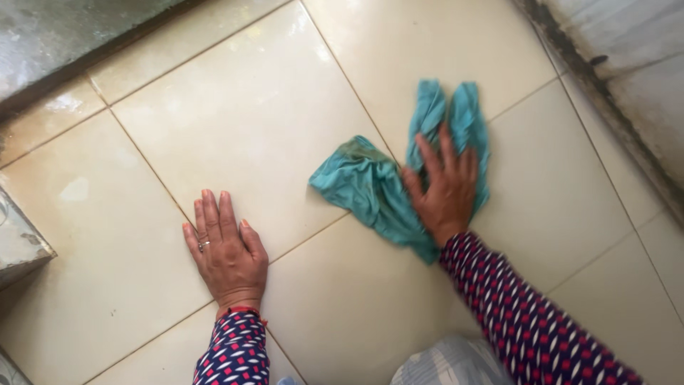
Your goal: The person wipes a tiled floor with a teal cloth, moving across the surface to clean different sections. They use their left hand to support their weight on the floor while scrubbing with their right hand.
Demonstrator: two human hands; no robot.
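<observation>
My right hand point(445, 187) lies flat on the teal cloth point(370, 189), fingers spread open and pressing it on the cream floor tiles point(285, 107). My left hand point(226, 251) rests beside, well apart from the cloth, palm down, fingers straight and together, holding nothing, a ring point(204, 244) on one finger.

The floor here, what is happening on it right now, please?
A person is down low over a cream tiled floor. The right hand lies flat, fingers spread, on a crumpled teal cloth and presses it against the tiles. The left hand is laid flat on the bare tile beside it, with a ring on one finger. Both arms wear dark sleeves with a red and white pattern. A dirty wall base runs along the right edge.
</observation>
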